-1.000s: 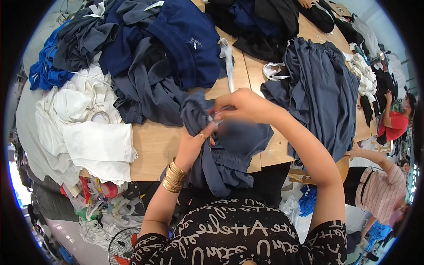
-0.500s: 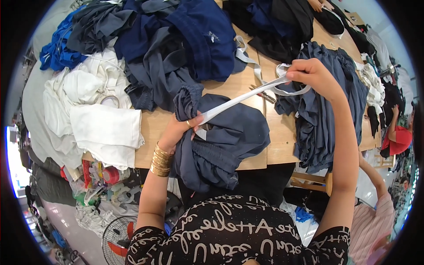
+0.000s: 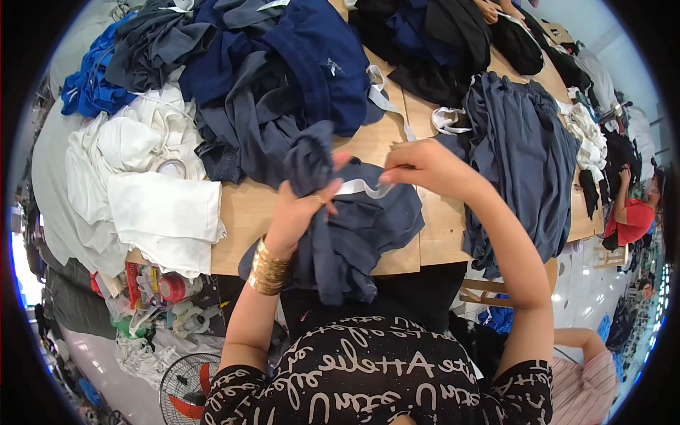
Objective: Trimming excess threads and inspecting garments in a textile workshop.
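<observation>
A dark grey garment (image 3: 375, 227) with a gathered waistband lies bunched at the table's front edge. My left hand (image 3: 301, 212), gold bangles on its wrist, is closed around a rolled-up part of it, a few fingers slightly apart and blurred. From that hand a short white elastic band (image 3: 360, 187) runs slack and wavy to the right. Its other end is pinched between the fingertips of my right hand (image 3: 421, 166), held just above the garment. Where the band meets the cloth is hidden by my left hand.
White garments (image 3: 166, 219) with a tape roll (image 3: 170, 168) lie left; navy garments (image 3: 319, 64) are heaped behind. Stacked grey garments (image 3: 520, 156) lie right, beside a coil of white elastic (image 3: 448, 120). Black garments (image 3: 453, 49) are farther back. A fan (image 3: 188, 393) stands below left.
My right hand has come down and left, closer to my left hand. The white elastic, stretched taut before, is now short and slack. The snips seen on the table are now out of sight.
</observation>
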The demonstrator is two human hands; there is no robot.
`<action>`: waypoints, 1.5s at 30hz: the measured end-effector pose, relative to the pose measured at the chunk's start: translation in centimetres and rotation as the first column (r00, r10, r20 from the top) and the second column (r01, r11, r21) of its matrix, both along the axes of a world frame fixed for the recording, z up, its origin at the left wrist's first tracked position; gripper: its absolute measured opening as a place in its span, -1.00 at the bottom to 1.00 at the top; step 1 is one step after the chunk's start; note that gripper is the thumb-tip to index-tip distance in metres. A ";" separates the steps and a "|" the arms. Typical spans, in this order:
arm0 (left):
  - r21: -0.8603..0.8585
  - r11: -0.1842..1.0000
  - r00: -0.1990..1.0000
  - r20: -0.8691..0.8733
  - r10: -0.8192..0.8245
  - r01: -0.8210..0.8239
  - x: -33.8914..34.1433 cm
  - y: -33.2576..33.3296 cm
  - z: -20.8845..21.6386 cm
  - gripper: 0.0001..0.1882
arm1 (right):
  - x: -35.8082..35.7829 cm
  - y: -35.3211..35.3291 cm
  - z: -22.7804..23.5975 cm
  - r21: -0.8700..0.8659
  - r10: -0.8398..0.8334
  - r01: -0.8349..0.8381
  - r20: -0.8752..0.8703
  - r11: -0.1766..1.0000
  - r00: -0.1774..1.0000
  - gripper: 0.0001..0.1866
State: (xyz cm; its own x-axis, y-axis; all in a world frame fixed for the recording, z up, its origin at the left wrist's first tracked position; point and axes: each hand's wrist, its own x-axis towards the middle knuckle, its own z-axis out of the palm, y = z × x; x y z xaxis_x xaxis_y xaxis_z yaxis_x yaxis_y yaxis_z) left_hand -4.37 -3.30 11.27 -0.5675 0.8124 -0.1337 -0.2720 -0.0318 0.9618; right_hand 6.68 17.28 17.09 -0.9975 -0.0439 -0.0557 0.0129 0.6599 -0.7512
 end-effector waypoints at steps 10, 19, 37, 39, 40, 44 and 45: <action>-0.099 0.995 0.996 0.089 0.030 -0.021 1.1 2.1 -3.5 -0.86 | -1.1 0.2 -4.9 0.044 -0.095 0.104 -0.173 0.994 0.980 -0.85; -0.123 0.990 0.977 0.191 0.091 -0.068 0.7 0.8 -4.7 -0.84 | 0.9 5.8 -14.7 0.415 -0.352 0.466 -0.323 0.782 0.878 -0.82; -0.148 0.983 0.979 0.158 0.132 -0.109 1.4 0.7 -3.4 -0.82 | 3.6 -2.2 -4.9 -0.672 -0.437 0.580 0.397 0.460 0.807 -0.59; -0.142 0.984 0.984 0.128 0.127 -0.108 1.6 1.0 -3.3 -0.82 | 4.6 -3.9 -6.2 -0.708 -0.248 0.572 0.517 0.414 0.819 -0.56; -0.141 0.984 0.983 0.135 0.127 -0.107 1.6 0.9 -3.2 -0.81 | 4.7 -4.7 -6.5 -0.710 -0.167 0.568 0.554 0.417 0.816 -0.56; -0.112 0.988 0.991 0.077 0.112 -0.103 1.8 0.7 -2.7 -0.83 | 4.3 -6.7 -7.2 -0.770 -0.048 0.597 0.603 0.224 0.796 -0.52; -0.114 0.989 0.991 0.074 0.107 -0.098 1.8 0.5 -2.8 -0.83 | 4.2 -6.9 -7.3 -0.797 0.005 0.589 0.595 0.137 0.804 -0.50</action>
